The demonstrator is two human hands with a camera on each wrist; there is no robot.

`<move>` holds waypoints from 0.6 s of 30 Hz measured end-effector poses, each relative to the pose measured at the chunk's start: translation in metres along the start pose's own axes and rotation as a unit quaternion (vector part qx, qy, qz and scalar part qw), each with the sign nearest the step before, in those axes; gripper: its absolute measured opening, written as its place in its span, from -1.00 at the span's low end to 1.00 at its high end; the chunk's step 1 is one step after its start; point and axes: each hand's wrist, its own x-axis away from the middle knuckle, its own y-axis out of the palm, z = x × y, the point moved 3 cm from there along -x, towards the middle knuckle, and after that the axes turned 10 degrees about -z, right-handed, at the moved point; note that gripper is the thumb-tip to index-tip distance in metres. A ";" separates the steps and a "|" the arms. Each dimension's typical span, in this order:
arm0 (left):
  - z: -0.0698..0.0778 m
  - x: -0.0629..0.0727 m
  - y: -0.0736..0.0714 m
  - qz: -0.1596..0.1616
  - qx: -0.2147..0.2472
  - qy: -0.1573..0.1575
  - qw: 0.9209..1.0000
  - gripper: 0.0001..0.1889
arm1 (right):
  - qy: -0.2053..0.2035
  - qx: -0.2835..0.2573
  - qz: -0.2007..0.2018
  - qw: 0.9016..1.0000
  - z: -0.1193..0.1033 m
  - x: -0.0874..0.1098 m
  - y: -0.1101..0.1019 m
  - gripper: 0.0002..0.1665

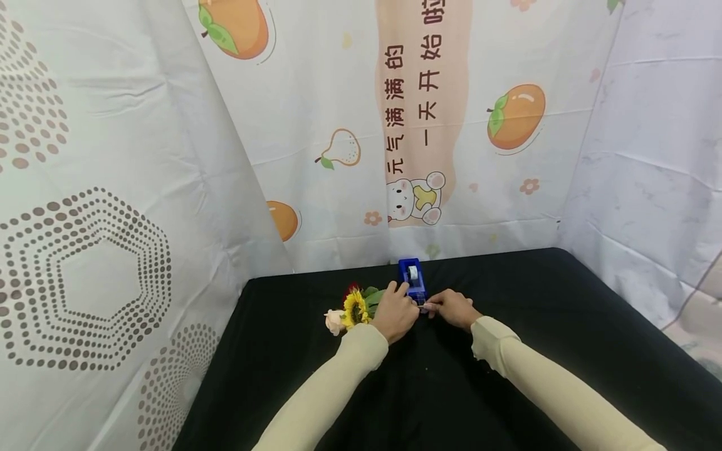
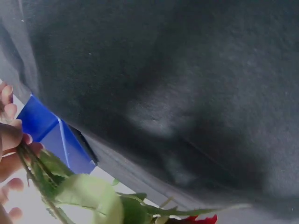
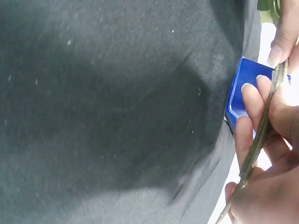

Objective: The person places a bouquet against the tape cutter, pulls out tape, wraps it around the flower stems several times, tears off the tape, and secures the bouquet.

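A small bunch of flowers lies across my left hand's side of the table: a yellow sunflower (image 1: 355,308), a pale rose (image 1: 334,322) and a red flower (image 1: 352,288). My left hand (image 1: 397,313) pinches their stems just below the green leaves (image 2: 88,196). Farther down, the thumb and fingers of my right hand (image 3: 275,172) hold the same stems (image 3: 257,144), whose lower ends run past the palm. A shiny, clear patch that looks like tape shows on the stems between the hands. Right behind the hands stands a blue tape dispenser (image 1: 413,282) with a white-cored roll.
Black cloth (image 1: 507,376) covers the table. A white curtain (image 1: 316,94) printed with fruit and lettering hangs behind its back edge, with more white cloth (image 1: 124,156) on the left and at the right side (image 1: 654,125).
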 end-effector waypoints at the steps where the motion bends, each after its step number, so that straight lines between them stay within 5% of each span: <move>1: -0.001 0.000 0.000 -0.004 0.013 -0.006 1.000 -0.72 | 0.001 -0.003 0.002 1.000 0.000 0.000 0.000 -0.75; 7: -0.009 -0.008 0.003 -0.045 0.133 -0.057 0.988 -0.77 | -0.015 -0.007 0.024 1.000 -0.001 0.000 -0.002 -0.78; 15: -0.023 -0.016 0.010 -0.121 0.301 -0.064 0.944 -0.74 | -0.016 -0.012 0.033 0.999 -0.005 0.004 0.000 -0.79; 18: -0.026 -0.016 0.006 -0.115 0.315 -0.059 0.940 -0.75 | -0.019 -0.008 0.039 0.999 -0.005 0.006 -0.001 -0.79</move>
